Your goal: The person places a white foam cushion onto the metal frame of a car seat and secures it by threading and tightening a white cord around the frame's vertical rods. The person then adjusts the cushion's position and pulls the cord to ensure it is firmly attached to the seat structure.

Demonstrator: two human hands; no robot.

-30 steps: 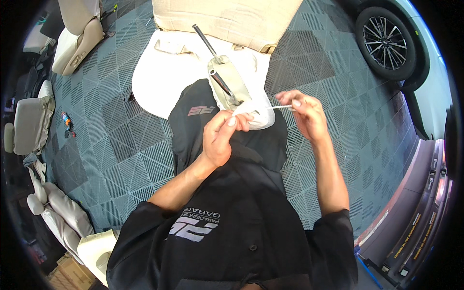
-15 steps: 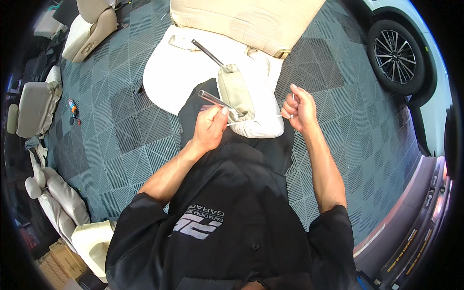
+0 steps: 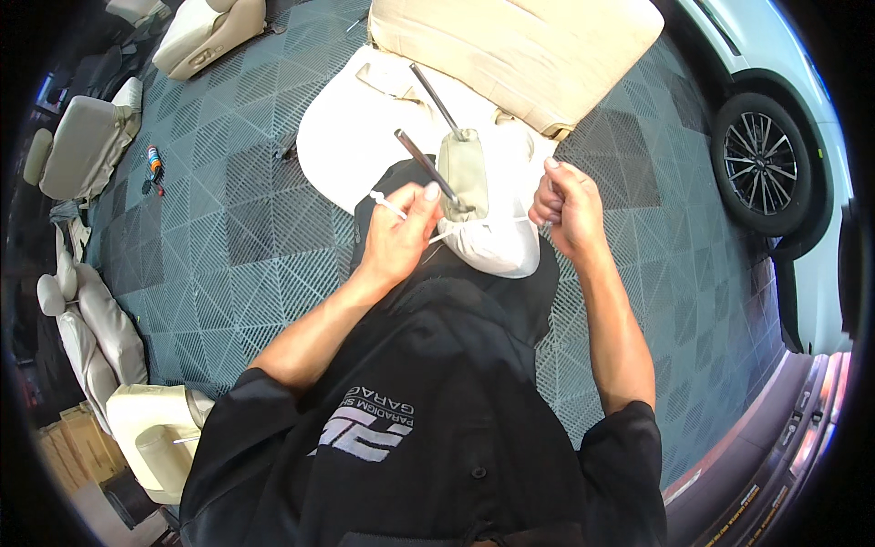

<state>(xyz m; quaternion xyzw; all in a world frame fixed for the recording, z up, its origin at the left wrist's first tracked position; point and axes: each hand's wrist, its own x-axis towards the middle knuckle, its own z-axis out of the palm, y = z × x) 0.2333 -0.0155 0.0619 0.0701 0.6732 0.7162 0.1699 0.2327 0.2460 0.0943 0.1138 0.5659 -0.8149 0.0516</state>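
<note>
A beige headrest (image 3: 465, 173) lies across my lap, its two dark metal posts (image 3: 421, 157) pointing up and away to the left. A white fabric cover (image 3: 497, 248) wraps its near end and right side. Beside the near post, my left hand (image 3: 401, 235) is closed in a pinch on a white cord (image 3: 439, 238) that runs to the cover's edge. A white end piece (image 3: 386, 203) sticks out past those fingers. My right hand (image 3: 570, 205), right of the cover, is closed around the cord too; a short stretch shows between fist and cover.
In front of me a white cloth (image 3: 346, 128) lies beneath a large beige seat part (image 3: 510, 55). Car seats (image 3: 210, 46) and seat parts stand along the left. A car wheel (image 3: 761, 153) is at the right. An orange-topped tool (image 3: 154, 164) lies on the tiled floor (image 3: 255, 219).
The view has shifted a little. The headrest's posts are tilted differently, and the white end piece now shows beyond my left fingers. Both hands keep their hold on the cord.
</note>
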